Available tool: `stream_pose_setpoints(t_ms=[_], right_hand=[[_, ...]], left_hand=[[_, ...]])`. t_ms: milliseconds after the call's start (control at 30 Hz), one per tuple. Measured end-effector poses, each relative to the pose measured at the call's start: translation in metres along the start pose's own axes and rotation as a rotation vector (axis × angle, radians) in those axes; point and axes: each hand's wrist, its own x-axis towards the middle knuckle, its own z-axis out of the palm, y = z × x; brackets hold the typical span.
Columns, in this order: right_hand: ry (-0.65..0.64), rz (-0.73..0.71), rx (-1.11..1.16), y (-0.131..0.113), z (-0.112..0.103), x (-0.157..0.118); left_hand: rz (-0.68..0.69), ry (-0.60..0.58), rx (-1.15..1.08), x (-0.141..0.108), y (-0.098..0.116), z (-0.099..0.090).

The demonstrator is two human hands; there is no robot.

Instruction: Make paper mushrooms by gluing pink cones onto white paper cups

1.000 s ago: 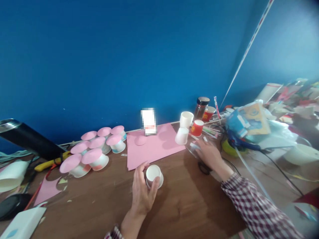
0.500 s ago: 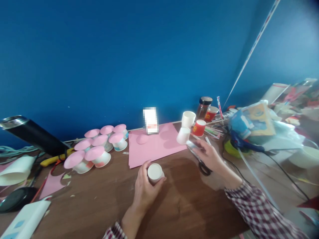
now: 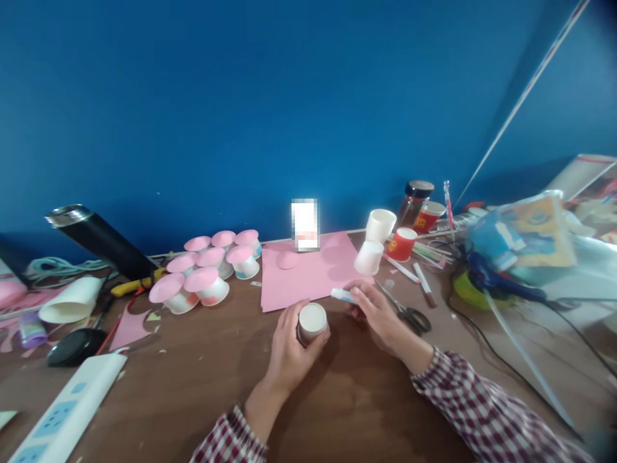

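Observation:
My left hand (image 3: pixel 292 344) is wrapped round a white paper cup (image 3: pixel 313 317), which stands bottom-up on the brown table. Between the fingers of my right hand (image 3: pixel 373 312) is a small white and pale blue tube (image 3: pixel 343 295), pointing left toward the cup but apart from it. Scissors (image 3: pixel 414 318) lie beside that hand, partly hidden by it. Behind both hands lies pink paper (image 3: pixel 289 289) with a pink paper disc (image 3: pixel 287 260) on it.
Several paper cups topped with pink discs (image 3: pixel 202 280) stand at the left. White cups (image 3: pixel 369 257) and a red cup (image 3: pixel 403 244) stand at the back right. A power strip (image 3: pixel 72 405) and black flask (image 3: pixel 101 241) are on the left; a hot glue gun (image 3: pixel 501 283) is at the right.
My right hand has moved left and nearer to the cup, bringing the tube away from the white cups. My left hand keeps its hold on the cup. The view has swung left.

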Motion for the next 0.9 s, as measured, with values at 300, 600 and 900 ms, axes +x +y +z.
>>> stream_pose_setpoints(t_ms=[300,600,900], right_hand=[[-0.125,-0.071,0.065,0.003,0.002,-0.010],[0.003,-0.252,-0.023,-0.004,0.007,-0.019],[0.065,-0.352,-0.229,-0.002,0.006,-0.023]], left_hand=[[-0.115,0.001,-0.030,-0.001,0.006,0.001],[-0.129,-0.045,-0.050,0.001,0.007,0.001],[-0.094,-0.091,-0.103,0.002,0.011,0.001]])
